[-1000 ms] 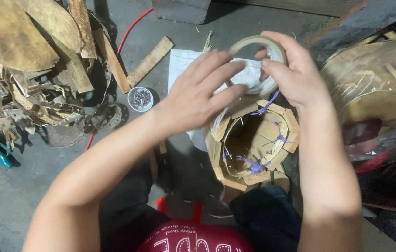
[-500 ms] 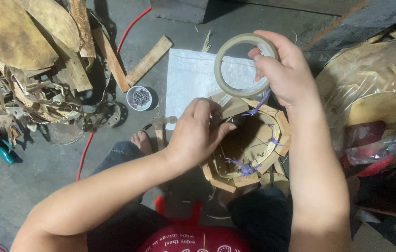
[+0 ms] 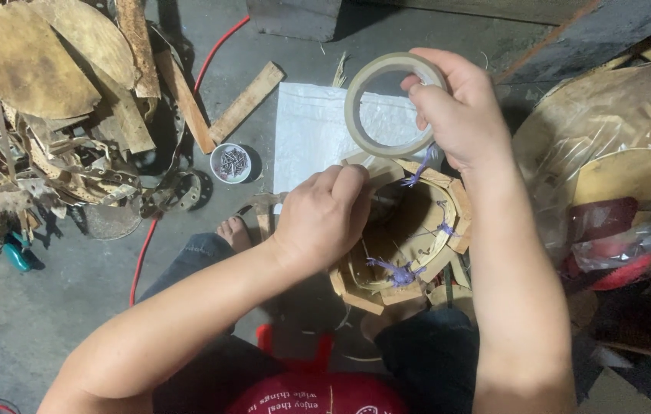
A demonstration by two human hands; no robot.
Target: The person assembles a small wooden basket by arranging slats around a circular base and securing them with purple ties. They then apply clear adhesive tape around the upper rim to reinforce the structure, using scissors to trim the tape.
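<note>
My right hand [image 3: 459, 115] holds a roll of clear tape [image 3: 386, 103] up above an octagonal wooden frame [image 3: 409, 238] tied with purple string. The frame sits between my knees. My left hand [image 3: 325, 218] presses its fingertips on the frame's near-left rim, where a strip of tape runs down from the roll. A white woven sheet [image 3: 314, 134] lies on the floor under the roll.
A heap of thin wood offcuts and rings [image 3: 57, 123] fills the left. A small round tin of nails [image 3: 231, 162] and a wood slat [image 3: 245, 103] lie beside a red cable [image 3: 214, 54]. Plastic-wrapped wooden pieces [image 3: 616, 161] are piled on the right.
My right hand lifted the tape roll away from the frame. My left hand dropped from the roll to the frame's rim and stays there.
</note>
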